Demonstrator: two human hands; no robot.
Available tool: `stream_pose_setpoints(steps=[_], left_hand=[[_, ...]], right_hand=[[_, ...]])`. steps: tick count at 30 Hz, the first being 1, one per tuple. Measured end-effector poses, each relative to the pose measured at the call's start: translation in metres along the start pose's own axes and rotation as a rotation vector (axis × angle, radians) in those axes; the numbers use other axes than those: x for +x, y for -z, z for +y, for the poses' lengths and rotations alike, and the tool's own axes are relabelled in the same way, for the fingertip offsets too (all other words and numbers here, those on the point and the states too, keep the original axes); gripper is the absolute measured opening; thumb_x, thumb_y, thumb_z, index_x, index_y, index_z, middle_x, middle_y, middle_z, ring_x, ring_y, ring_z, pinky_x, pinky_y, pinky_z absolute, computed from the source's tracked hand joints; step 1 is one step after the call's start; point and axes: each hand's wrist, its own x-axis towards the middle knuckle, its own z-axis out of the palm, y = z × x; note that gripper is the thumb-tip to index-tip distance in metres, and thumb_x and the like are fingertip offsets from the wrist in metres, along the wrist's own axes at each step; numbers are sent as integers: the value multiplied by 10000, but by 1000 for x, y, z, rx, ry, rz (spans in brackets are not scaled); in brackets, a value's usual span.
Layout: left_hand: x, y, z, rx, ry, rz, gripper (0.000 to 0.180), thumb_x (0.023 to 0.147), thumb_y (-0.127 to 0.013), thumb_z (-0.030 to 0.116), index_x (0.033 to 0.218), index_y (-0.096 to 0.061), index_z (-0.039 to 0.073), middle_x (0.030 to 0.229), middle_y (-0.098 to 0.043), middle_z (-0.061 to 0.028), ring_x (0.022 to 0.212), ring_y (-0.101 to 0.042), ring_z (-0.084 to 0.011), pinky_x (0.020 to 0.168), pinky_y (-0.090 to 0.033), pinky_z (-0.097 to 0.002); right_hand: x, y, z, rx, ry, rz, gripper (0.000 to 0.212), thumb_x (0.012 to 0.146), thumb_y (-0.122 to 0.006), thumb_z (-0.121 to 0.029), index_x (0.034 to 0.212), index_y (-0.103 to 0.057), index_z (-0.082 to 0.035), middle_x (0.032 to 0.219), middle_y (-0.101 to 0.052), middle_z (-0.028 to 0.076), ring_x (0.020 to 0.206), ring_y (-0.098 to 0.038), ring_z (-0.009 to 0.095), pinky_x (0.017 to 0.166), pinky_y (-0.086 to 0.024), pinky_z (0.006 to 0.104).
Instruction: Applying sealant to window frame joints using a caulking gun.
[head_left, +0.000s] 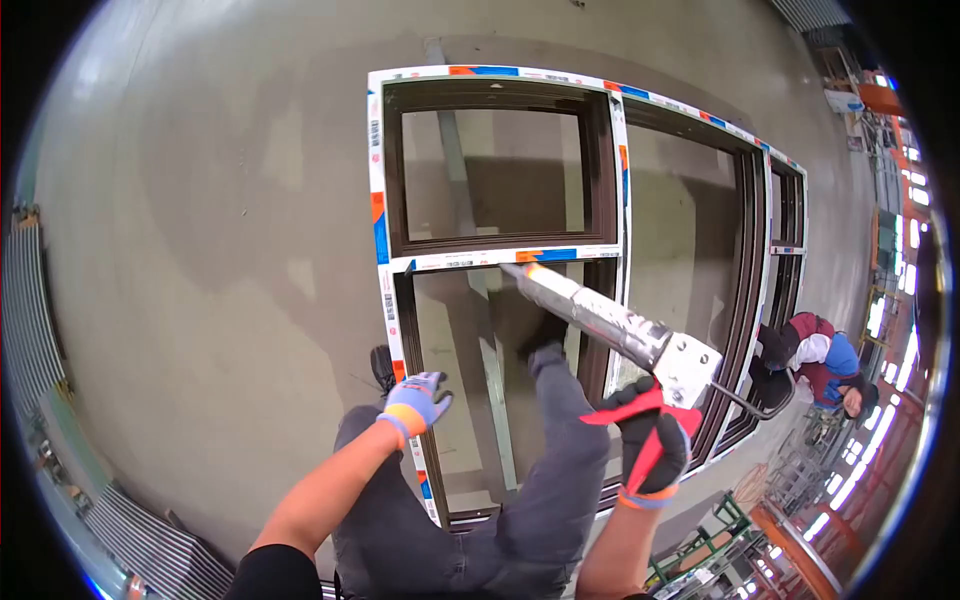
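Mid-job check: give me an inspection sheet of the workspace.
Surface: grey-brown floor.
Job's things: frame, patterned tape along its bars; caulking gun, nozzle at the crossbar, contact unclear.
Clutter: ribbed stack at the left rim.
Left hand: at the frame's left bar, fingers extended.
Right hand: gripping the gun's red handle.
Cables: none clearly seen.
Surroundings: co-worker near the frame's right end.

Tiny, unreadable print (455, 262) and barcodes (375, 134) stood on the white tape (379, 172) along the window frame (601, 200), with blue-and-orange blocks (484, 71) at twelve o'clock.
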Motion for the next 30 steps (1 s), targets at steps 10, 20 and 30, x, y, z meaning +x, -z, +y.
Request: stream_pose_setpoints(steps=[10, 20, 30], left_hand=[[-90, 163, -35, 97, 649, 242, 351, 920, -628, 266, 1212, -628, 70, 1134, -681, -156, 1042, -655, -345, 908, -516, -411], [50, 294, -113, -66, 298, 651, 297, 928, -644, 229, 1181, -663, 75, 1024, -710, -187, 974, -686, -329, 866, -528, -361], [107, 329, -165, -266, 208, 447, 377, 1003, -541, 82, 1360, -541, -40, 1269, -624, -129, 1137, -604, -201, 1023, -470, -322]], right_hand=[[206, -119, 126, 93, -103, -304, 217, 803, -577, -106, 881, -713, 44, 970, -675, 138, 973, -601, 232, 897, -445, 337], [268, -167, 214, 151, -50, -264, 329, 878, -549, -88, 1145, -627, 87, 1051, -681, 171, 1057, -646, 269, 1012, -455, 376], [287, -161, 289, 173, -398, -206, 209, 828, -763, -114, 993, -666, -30, 842, -665, 30, 779, -622, 122, 696, -514, 283]])
